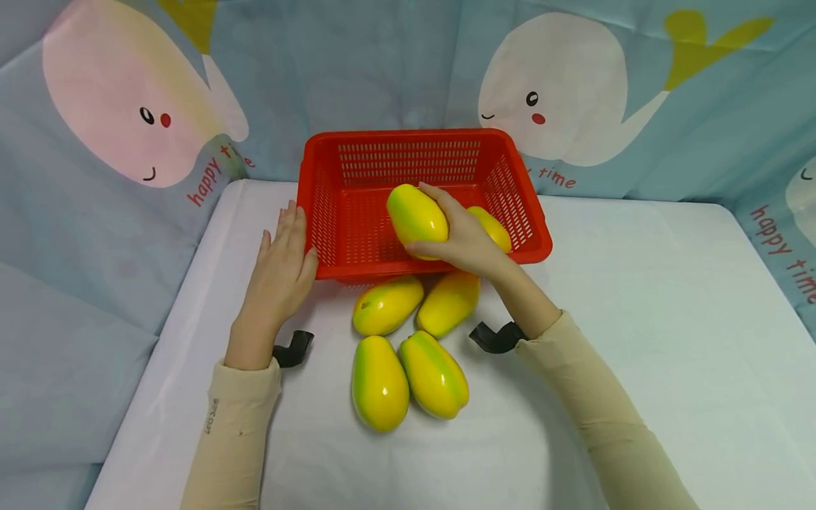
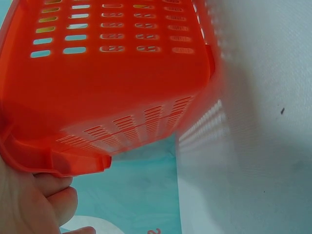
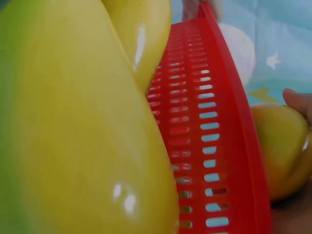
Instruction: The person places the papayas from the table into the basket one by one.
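My right hand (image 1: pixel 470 239) holds a yellow-green papaya (image 1: pixel 416 218) over the inside of a red plastic basket (image 1: pixel 389 268), thumb on the near side and fingers on the far side. In the right wrist view, this held papaya (image 3: pixel 280 146) shows beyond the basket's rim. My left hand (image 1: pixel 278 265) lies along the basket's left rim with fingers extended, touching it. The left wrist view shows those fingers (image 2: pixel 61 197) at the rim's edge. Another papaya (image 1: pixel 492 228) is inside the basket at the right, partly behind my right hand.
Several papayas (image 1: pixel 381 384) lie on the white table (image 1: pixel 644 319) in front of the basket, the farther ones close to its front wall. Black straps (image 1: pixel 496 338) show beside both wrists. A blue curtain (image 1: pixel 382 64) with whale prints hangs behind the basket.
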The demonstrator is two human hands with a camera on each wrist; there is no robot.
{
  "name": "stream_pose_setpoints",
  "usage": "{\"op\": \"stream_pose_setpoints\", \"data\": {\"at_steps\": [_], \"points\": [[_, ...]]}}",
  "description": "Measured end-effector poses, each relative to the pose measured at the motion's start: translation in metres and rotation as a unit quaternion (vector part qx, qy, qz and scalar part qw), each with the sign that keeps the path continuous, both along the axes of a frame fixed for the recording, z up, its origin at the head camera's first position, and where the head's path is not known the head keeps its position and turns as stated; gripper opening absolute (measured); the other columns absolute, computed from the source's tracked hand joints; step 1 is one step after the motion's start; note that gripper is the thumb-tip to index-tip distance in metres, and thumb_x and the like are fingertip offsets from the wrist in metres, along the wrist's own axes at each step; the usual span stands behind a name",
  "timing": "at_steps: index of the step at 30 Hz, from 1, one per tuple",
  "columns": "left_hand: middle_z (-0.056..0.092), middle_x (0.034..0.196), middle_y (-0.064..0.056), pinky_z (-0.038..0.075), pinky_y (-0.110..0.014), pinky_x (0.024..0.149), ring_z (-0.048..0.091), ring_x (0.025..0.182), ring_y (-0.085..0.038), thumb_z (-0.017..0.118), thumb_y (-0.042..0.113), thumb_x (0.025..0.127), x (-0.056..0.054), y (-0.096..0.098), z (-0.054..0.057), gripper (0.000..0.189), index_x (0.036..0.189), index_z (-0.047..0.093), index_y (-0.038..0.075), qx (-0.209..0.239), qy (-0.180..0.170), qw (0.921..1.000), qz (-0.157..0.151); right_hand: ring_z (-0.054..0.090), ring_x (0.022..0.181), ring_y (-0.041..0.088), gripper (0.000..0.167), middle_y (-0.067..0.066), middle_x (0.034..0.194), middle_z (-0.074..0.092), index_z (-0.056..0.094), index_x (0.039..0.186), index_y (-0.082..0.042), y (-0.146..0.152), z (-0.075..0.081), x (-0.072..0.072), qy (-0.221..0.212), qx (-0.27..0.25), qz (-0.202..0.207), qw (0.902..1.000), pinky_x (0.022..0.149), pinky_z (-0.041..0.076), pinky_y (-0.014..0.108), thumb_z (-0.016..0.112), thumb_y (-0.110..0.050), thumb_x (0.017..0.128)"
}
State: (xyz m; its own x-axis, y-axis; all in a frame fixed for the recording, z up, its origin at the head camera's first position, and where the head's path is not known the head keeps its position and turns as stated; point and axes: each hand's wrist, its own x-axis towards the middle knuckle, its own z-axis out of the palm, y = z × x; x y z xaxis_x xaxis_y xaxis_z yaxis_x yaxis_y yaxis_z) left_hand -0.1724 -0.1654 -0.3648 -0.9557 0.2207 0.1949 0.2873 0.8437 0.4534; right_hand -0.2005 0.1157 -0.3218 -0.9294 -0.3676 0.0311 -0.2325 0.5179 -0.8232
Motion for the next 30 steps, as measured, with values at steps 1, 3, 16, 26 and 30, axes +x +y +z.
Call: {"op": "stream_pose_setpoints", "data": {"at_steps": [1, 3, 16, 26, 30], "points": [[0.008, 0.157, -0.015, 0.004, -0.054, 0.112, 0.005, 0.144, -0.029, 0.033, 0.023, 0.098, 0.000, 0.000, 0.000, 0.061, 0.149, 0.012, -0.003, 0.000, -0.001, 1.0000, 0.000, 0.049, 0.106, 0.020, 0.089, 0.000, 0.136, 0.042, 0.025, 0.148, -0.029, -0.002, 0.000, -0.001, -0.001, 0.010, 0.004, 0.9999, 0.091, 0.044, 0.041, 0.076, -0.036, 0.076], [0.008, 0.157, -0.015, 0.004, -0.054, 0.112, 0.005, 0.144, -0.029, 0.032, 0.023, 0.098, 0.000, 0.000, 0.000, 0.061, 0.149, 0.012, -0.003, -0.001, -0.002, 1.0000, 0.000, 0.048, 0.108, 0.019, 0.088, 0.000, 0.140, 0.039, 0.027, 0.148, -0.028, -0.005, -0.001, -0.004, 0.000, 0.021, 0.011, 0.9997, 0.092, 0.043, 0.042, 0.076, -0.036, 0.076], [0.009, 0.156, -0.016, 0.005, -0.055, 0.112, 0.006, 0.143, -0.029, 0.033, 0.022, 0.098, -0.001, 0.001, 0.001, 0.061, 0.149, 0.013, -0.004, 0.002, 0.005, 1.0000, -0.004, 0.048, 0.108, 0.019, 0.085, 0.000, 0.135, 0.045, 0.029, 0.148, -0.027, -0.015, -0.006, -0.018, -0.049, 0.058, 0.044, 0.9961, 0.093, 0.042, 0.041, 0.073, -0.043, 0.076], [0.008, 0.157, -0.015, 0.005, -0.054, 0.112, 0.006, 0.144, -0.029, 0.034, 0.022, 0.097, 0.000, 0.001, 0.001, 0.062, 0.149, 0.011, -0.003, 0.002, -0.002, 1.0000, 0.000, 0.047, 0.112, 0.018, 0.077, 0.000, 0.132, 0.046, 0.030, 0.147, -0.026, -0.020, -0.004, -0.021, -0.088, 0.021, 0.088, 0.9920, 0.097, 0.039, 0.040, 0.068, -0.041, 0.081], [0.008, 0.157, -0.015, 0.005, -0.054, 0.112, 0.006, 0.144, -0.029, 0.034, 0.023, 0.097, 0.000, 0.001, 0.001, 0.062, 0.149, 0.011, -0.003, 0.004, -0.002, 1.0000, 0.001, 0.045, 0.114, 0.016, 0.074, -0.001, 0.133, 0.046, 0.031, 0.146, -0.026, -0.019, -0.008, -0.024, -0.103, 0.021, 0.094, 0.9901, 0.100, 0.036, 0.040, 0.067, -0.041, 0.083]]}}
